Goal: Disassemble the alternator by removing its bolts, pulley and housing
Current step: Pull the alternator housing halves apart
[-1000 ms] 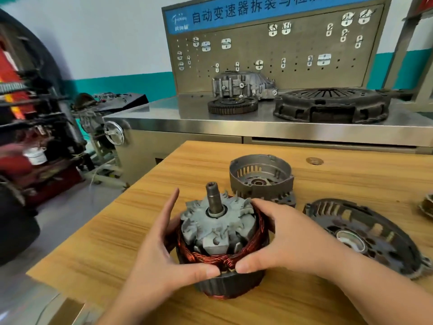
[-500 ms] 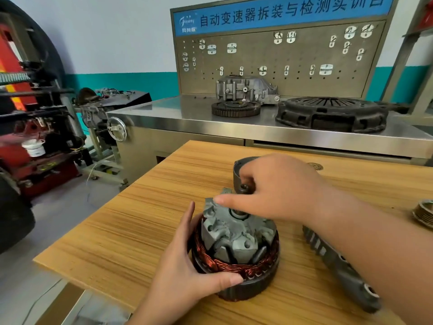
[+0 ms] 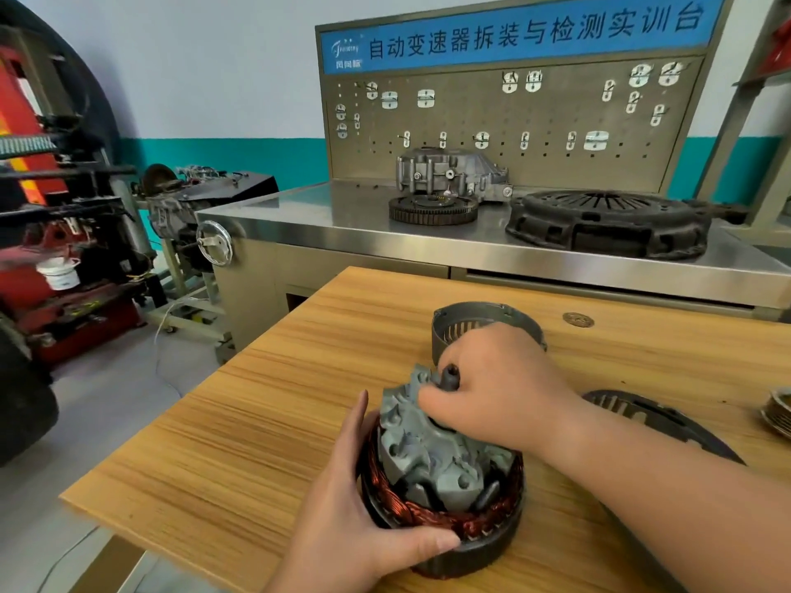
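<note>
Grey claw-pole rotor [image 3: 428, 460] tilted inside copper-wound stator [image 3: 479, 526].

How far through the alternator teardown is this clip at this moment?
Done: the deep housing shell and flat cover lie detached, the pulley off at the right. In hand: the right hand grips the shaft of the rotor, tilted inside the stator that the left hand holds. Left: separating those two.

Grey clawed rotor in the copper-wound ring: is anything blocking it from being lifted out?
Nothing visible does. The right hand grips the dark shaft of the grey clawed metal rotor, the space above is free, and the left hand holds the copper-wound ring by its rim.
</note>
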